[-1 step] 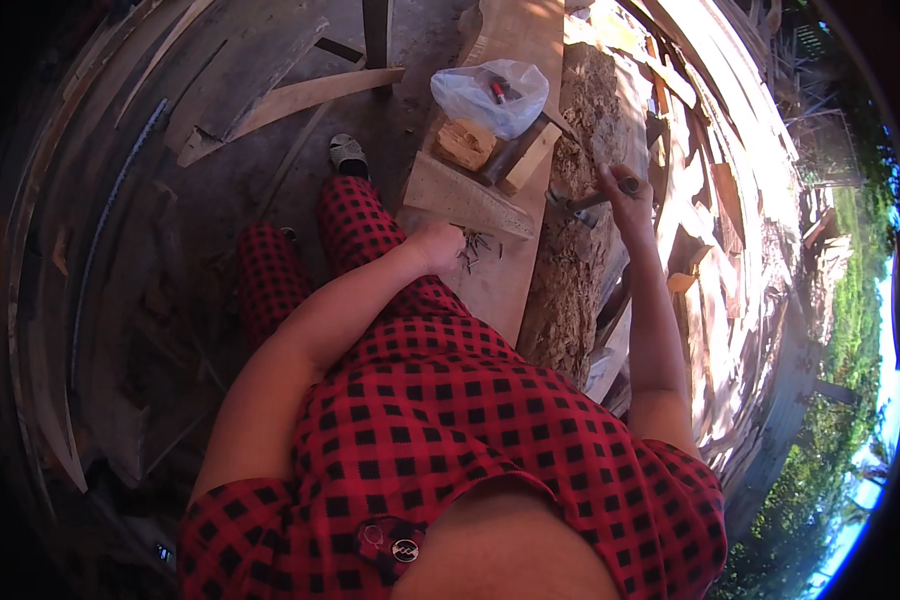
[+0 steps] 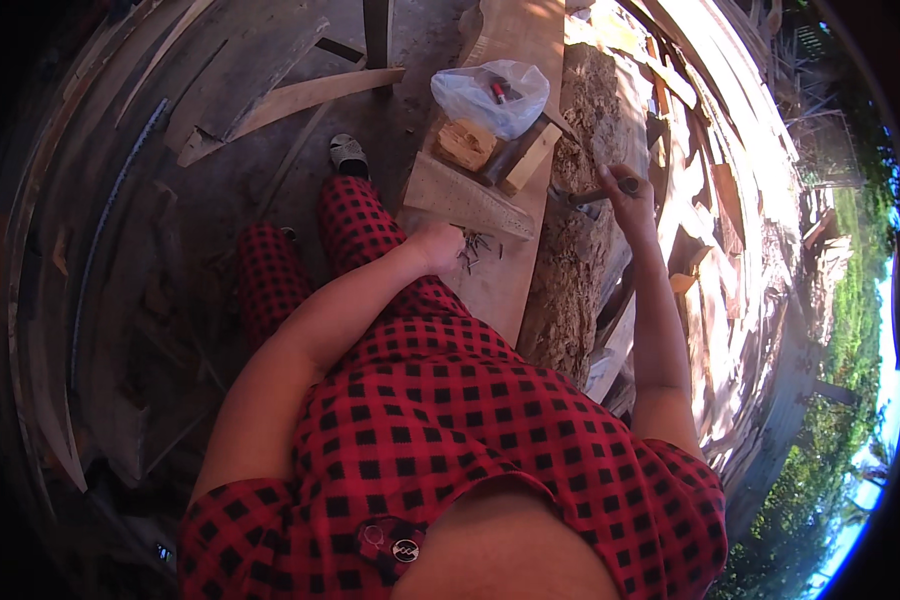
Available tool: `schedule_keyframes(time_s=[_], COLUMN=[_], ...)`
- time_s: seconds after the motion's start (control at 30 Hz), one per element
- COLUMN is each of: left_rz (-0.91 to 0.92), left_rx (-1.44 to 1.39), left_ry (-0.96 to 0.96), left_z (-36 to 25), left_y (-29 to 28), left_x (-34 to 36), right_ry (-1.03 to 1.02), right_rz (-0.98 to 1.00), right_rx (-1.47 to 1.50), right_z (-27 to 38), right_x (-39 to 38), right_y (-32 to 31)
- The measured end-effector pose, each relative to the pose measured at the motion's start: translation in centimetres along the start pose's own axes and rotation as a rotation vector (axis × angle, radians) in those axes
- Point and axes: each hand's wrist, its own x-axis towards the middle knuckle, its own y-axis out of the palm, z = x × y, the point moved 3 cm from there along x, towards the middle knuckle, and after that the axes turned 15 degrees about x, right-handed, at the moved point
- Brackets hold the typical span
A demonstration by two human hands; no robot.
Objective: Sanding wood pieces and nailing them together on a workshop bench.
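Note:
My right hand (image 2: pixel 631 203) is wrapped around the handle of a hammer (image 2: pixel 592 195), whose head points left over a rough, weathered log (image 2: pixel 582 250). My left hand (image 2: pixel 438 247) rests low by the near side of a pale wooden block (image 2: pixel 473 193), its fingers curled together. Whatever those fingers grip, if anything, is hidden. Several loose nails (image 2: pixel 477 248) lie scattered just right of the left hand on a smooth wooden plank (image 2: pixel 510 285).
Beyond the block, a clear plastic bag (image 2: pixel 495 95) with a red item inside sits near a chunky wood offcut (image 2: pixel 466 144) and a small pale strip (image 2: pixel 532 158). Stacked scrap boards (image 2: pixel 730 220) line the right side. A curved slat (image 2: pixel 315 92) lies ahead left.
The hammer head has tilted slightly, and my right hand has shifted a very little. My left hand stays where it was.

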Motion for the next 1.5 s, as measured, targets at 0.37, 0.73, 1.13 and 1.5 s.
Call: schedule_keyframes(time_s=[0.37, 0.73, 1.13, 1.5], left_rz=[0.042, 0.099, 0.217, 0.511], left_rx=[-0.120, -0.552, -0.545, -0.252], left_ry=[-0.157, -0.599, -0.626, -0.507], left_z=[1.5, 5.4, 6.0, 3.4], left_y=[-0.2, 0.0, 2.5, 0.6], left_x=[0.7, 0.9, 1.2, 1.5], right_ry=[-0.325, 0.219, -0.088, -0.168], right_rz=[0.297, 0.590, 0.422, 0.420], right_rx=[-0.773, -1.083, -0.703, -0.718], right_z=[-9.3, -9.7, -9.7, -13.0], right_x=[-9.0, -9.9, -10.6, -10.8], right_y=[-1.6, -0.3, 12.6, 14.1])
